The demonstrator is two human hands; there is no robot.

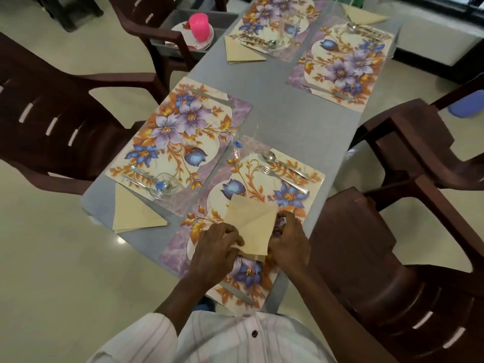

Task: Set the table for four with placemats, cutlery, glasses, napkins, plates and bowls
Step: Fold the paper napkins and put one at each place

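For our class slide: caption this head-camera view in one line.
The left hand and right hand hold a beige napkin over the nearest floral placemat.

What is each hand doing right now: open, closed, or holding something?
Left hand: closed, pinching the napkin at its lower left edge.
Right hand: closed, holding the napkin's right edge.

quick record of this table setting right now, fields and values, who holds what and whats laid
hands: left hand and right hand pinch the beige napkin
where: over the near right placemat
cutlery there: spoon, fork, knife
napkins laid: near left napkin, far left napkin, far right napkin
crockery: plates stacked in grey bin under a pink cup, off the table
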